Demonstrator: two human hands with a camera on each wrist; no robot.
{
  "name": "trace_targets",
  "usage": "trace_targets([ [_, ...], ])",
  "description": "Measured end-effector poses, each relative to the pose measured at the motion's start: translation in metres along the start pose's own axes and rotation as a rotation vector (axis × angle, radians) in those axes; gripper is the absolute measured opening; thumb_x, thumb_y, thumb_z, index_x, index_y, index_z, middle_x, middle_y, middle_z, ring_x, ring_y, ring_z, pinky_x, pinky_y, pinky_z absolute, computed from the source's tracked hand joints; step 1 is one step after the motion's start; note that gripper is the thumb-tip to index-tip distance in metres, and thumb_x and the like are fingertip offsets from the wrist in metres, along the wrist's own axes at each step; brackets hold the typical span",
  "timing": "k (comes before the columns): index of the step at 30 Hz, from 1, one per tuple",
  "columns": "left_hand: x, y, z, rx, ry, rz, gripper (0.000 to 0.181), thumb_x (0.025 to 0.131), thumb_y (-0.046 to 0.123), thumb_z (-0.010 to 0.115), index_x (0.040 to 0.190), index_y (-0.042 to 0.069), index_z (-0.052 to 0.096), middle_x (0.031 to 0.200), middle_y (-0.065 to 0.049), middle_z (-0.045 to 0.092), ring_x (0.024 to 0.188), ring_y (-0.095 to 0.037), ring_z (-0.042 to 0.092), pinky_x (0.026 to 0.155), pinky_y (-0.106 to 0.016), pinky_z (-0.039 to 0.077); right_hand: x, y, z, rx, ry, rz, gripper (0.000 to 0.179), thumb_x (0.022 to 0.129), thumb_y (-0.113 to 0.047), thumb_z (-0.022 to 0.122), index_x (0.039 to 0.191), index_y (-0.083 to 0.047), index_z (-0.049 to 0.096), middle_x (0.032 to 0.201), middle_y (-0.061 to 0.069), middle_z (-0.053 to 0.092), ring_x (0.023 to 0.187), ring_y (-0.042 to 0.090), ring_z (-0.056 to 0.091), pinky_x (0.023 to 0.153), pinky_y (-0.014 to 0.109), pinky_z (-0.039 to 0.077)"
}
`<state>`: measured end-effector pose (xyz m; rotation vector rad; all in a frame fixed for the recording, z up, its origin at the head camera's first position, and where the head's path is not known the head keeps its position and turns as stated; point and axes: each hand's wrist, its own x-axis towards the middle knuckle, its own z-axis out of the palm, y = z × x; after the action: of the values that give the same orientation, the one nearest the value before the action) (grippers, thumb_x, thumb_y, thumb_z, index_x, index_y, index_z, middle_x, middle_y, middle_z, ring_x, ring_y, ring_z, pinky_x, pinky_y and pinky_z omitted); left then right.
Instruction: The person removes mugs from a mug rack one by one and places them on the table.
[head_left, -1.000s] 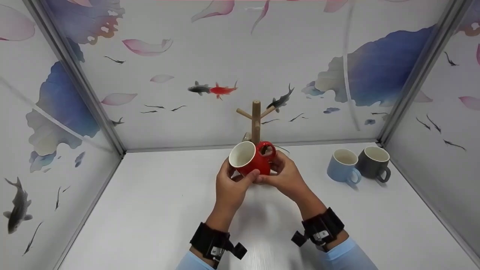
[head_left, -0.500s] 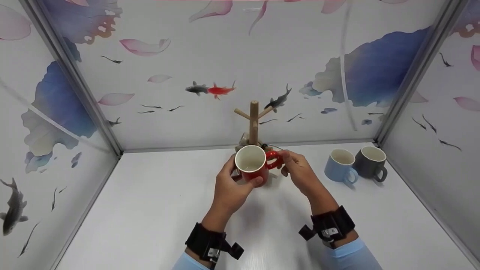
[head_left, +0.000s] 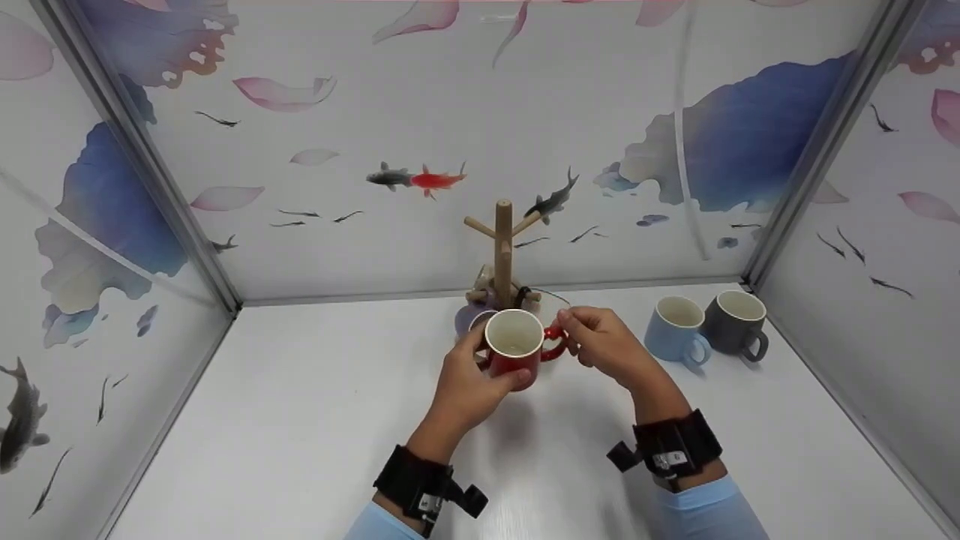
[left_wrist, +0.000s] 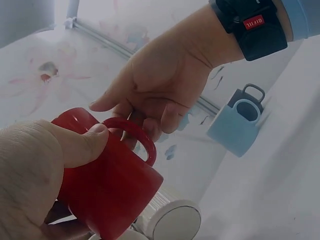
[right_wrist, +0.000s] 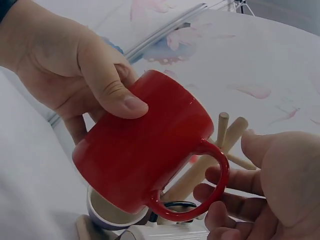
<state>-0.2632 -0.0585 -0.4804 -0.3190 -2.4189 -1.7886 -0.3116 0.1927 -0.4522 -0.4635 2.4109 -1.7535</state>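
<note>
A red mug (head_left: 514,360) with a white inside is held in front of the wooden mug tree (head_left: 503,251). My left hand (head_left: 469,382) grips its body from the left, thumb across the near side. The handle (right_wrist: 223,182) points to the right. At the handle is my right hand (head_left: 604,341), its bent fingertips overlapping the loop in the right wrist view while the thumb (right_wrist: 255,150) stands apart from it. Behind the red mug, low at the tree, a purple mug (head_left: 466,319) shows in part.
To the right on the white table (head_left: 315,420) stand a light blue mug (head_left: 671,337) and a dark grey mug (head_left: 731,326), side by side. Printed panels (head_left: 337,247) in metal frames close off the back and both sides.
The red mug has come lower and nearer and tilts less, uncovering the purple mug behind. My right hand has left its body and moved right to the handle; my left hand keeps its hold.
</note>
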Motion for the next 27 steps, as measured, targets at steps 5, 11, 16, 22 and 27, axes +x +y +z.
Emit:
trace_targets([
  [5,0.000,-0.008,0.004,0.002,-0.039,-0.005,0.087,0.088,0.020,0.102,0.162,0.014,0.058,0.153,-0.009,0.068,0.145,-0.035,0.067,0.120,-0.056,0.059,0.000,0.006,-0.006,-0.088,-0.097,0.024,0.042,0.121,-0.031,0.057,0.105,0.003,0.076,0.081,0.000,0.063,0.071,0.015,0.052,0.057,0.023,0.043],
  [11,0.001,-0.014,0.008,0.008,-0.075,0.000,0.087,0.086,0.016,0.101,0.162,0.012,0.059,0.152,-0.008,0.070,0.146,-0.031,0.067,0.122,-0.055,0.057,0.001,0.013,-0.009,-0.101,-0.216,0.027,0.042,0.120,-0.024,0.057,0.102,0.010,0.072,0.074,0.000,0.056,0.063,0.013,0.047,0.056,0.024,0.039],
  [16,0.003,-0.015,0.009,-0.006,-0.090,0.009,0.087,0.084,0.014,0.102,0.161,0.012,0.061,0.150,-0.007,0.071,0.144,-0.028,0.067,0.122,-0.053,0.057,0.001,0.014,-0.010,-0.138,-0.251,-0.003,0.043,0.120,-0.022,0.055,0.094,0.009,0.070,0.070,0.000,0.056,0.056,0.012,0.049,0.056,0.024,0.044],
  [22,0.001,-0.014,0.011,-0.060,-0.104,0.003,0.089,0.085,0.019,0.103,0.163,0.013,0.059,0.151,-0.006,0.070,0.145,-0.030,0.068,0.125,-0.054,0.055,-0.001,0.013,-0.013,-0.137,-0.219,-0.007,0.044,0.118,-0.019,0.053,0.088,0.010,0.067,0.069,-0.002,0.056,0.054,0.012,0.051,0.057,0.025,0.047],
  [27,-0.002,-0.009,0.013,-0.084,-0.131,-0.026,0.092,0.088,0.029,0.102,0.167,0.015,0.056,0.154,-0.005,0.068,0.145,-0.031,0.068,0.124,-0.052,0.056,-0.004,0.013,-0.021,-0.095,-0.178,-0.028,0.048,0.117,-0.018,0.054,0.082,0.013,0.061,0.067,-0.001,0.053,0.053,0.010,0.050,0.056,0.024,0.046],
])
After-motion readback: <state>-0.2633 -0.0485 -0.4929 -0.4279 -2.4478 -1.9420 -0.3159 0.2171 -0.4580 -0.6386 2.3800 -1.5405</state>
